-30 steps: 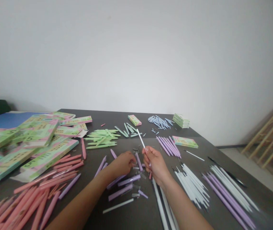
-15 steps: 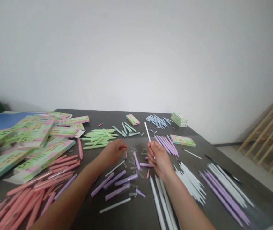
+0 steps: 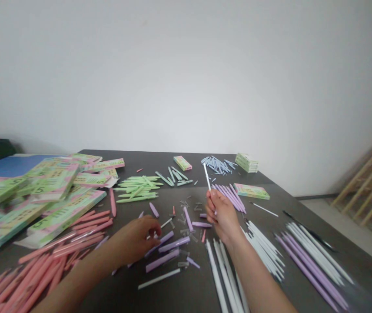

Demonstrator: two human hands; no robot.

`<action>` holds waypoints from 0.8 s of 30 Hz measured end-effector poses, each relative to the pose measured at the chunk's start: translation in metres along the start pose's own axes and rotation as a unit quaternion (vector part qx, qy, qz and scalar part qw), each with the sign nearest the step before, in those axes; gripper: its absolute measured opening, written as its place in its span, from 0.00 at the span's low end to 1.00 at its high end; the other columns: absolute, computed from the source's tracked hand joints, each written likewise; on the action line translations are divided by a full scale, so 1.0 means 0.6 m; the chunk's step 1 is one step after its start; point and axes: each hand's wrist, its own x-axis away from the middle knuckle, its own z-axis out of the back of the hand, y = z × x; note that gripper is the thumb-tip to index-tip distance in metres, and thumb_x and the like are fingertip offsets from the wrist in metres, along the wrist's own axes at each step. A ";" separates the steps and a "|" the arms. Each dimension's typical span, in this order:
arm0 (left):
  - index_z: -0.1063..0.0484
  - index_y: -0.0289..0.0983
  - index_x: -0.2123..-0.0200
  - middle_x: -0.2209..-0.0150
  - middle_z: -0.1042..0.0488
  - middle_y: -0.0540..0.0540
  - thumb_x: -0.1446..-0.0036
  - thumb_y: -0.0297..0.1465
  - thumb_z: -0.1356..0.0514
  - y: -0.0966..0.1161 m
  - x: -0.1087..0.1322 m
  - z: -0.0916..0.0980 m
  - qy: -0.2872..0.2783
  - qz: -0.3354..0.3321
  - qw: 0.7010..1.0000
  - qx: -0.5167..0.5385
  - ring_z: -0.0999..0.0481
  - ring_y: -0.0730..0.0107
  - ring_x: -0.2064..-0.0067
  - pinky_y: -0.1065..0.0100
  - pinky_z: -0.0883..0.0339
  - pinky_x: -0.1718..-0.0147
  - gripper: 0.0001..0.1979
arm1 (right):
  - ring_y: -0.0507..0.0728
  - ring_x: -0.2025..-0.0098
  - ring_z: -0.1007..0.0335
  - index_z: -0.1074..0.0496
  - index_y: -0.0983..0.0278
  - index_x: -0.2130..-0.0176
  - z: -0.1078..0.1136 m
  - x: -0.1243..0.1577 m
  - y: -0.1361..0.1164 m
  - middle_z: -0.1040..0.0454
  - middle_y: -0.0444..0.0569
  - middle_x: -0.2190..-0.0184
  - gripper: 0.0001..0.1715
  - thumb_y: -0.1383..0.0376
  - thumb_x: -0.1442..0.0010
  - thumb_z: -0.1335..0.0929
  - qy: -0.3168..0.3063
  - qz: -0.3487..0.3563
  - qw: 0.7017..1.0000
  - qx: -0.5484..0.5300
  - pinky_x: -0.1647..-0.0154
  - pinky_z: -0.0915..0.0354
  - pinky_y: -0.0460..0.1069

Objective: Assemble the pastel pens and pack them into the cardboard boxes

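My right hand [image 3: 222,213] is closed on a slim white pen refill [image 3: 207,176], which points up and tilts slightly left. My left hand [image 3: 138,239] hovers low over loose purple pen barrels [image 3: 162,260], its fingers bent and thumb and forefinger apart. Part of a barrel and another white refill [image 3: 165,223] lie under or beside those fingers. Whether the left fingertips touch anything is hard to make out. Small clear plastic pieces [image 3: 183,264] lie among the barrels. Just above the left hand is a short purple pen piece [image 3: 154,210].
Pink pens [image 3: 36,274] and a heap of printed boxes [image 3: 55,182] fill the left. Green pens [image 3: 137,188] and blue pen parts [image 3: 218,165] lie farther back. On the right are white refills [image 3: 264,248], purple pens [image 3: 313,269] and a stack of boxes [image 3: 247,162].
My left hand has come down and toward me, onto the purple barrels. A short purple piece now shows where the hand was. My right hand still holds the refill upright.
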 end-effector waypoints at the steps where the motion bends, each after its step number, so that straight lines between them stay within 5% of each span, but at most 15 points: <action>1: 0.26 0.40 0.68 0.70 0.27 0.48 0.52 0.33 0.44 -0.001 0.003 -0.001 -0.005 0.000 1.000 -0.006 0.28 0.67 0.68 0.70 0.40 0.70 0.09 | 0.43 0.88 0.61 0.37 0.62 0.72 0.000 0.001 0.001 0.48 0.32 0.88 0.17 0.54 0.50 0.30 -0.001 0.001 1.000 0.001 0.90 0.62 0.39; 15: 0.29 0.39 0.70 0.68 0.26 0.45 0.50 0.30 0.49 -0.020 0.014 0.003 0.002 0.058 0.997 -0.060 0.29 0.63 0.66 0.67 0.42 0.68 0.10 | 0.43 0.88 0.62 0.36 0.63 0.72 -0.010 0.009 0.006 0.48 0.32 0.87 0.17 0.53 0.49 0.30 -0.011 0.008 1.000 0.009 0.91 0.60 0.38; 24: 0.32 0.40 0.70 0.70 0.26 0.48 0.55 0.30 0.46 -0.026 0.023 -0.002 -0.061 0.066 0.994 -0.064 0.28 0.63 0.68 0.69 0.42 0.74 0.07 | 0.43 0.88 0.62 0.36 0.63 0.72 -0.010 0.008 0.008 0.49 0.32 0.88 0.17 0.53 0.49 0.31 -0.016 0.008 1.000 0.013 0.91 0.61 0.38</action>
